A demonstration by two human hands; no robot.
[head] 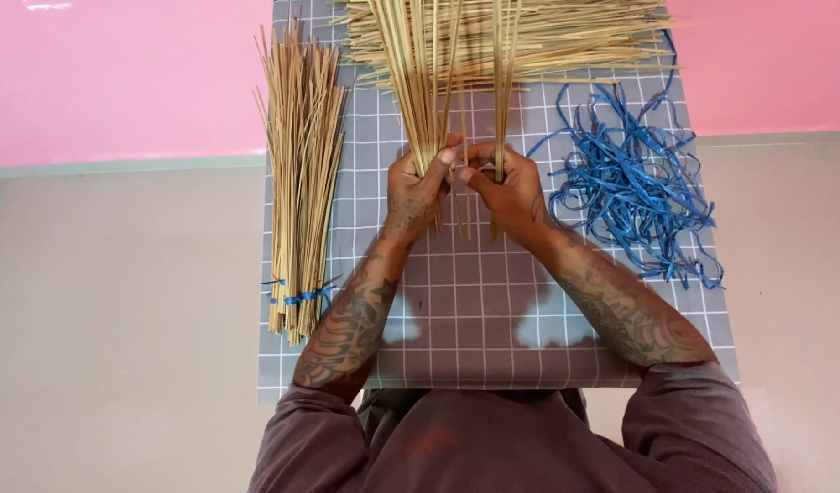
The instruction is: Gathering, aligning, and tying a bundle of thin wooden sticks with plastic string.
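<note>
At frame centre, the left hand (422, 187) grips a thick bunch of bamboo sticks (418, 87), long axis near vertical, fanning toward the top edge. The right hand (508, 187) pinches a thinner sheaf of sticks (503, 91), likewise upright. At left a tied stick bundle (301, 173) lies lengthwise on the grey checked mat (474, 301); blue ribbon strips (634, 187) sit at right.

Both hands side by side, left hand (422, 187) and right hand (506, 190), fingers curled.

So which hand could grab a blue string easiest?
Probably the right hand: the blue strips lie just beside it on the grey checked mat, while the left hand grips the bigger stick bunch, farther away.
</note>
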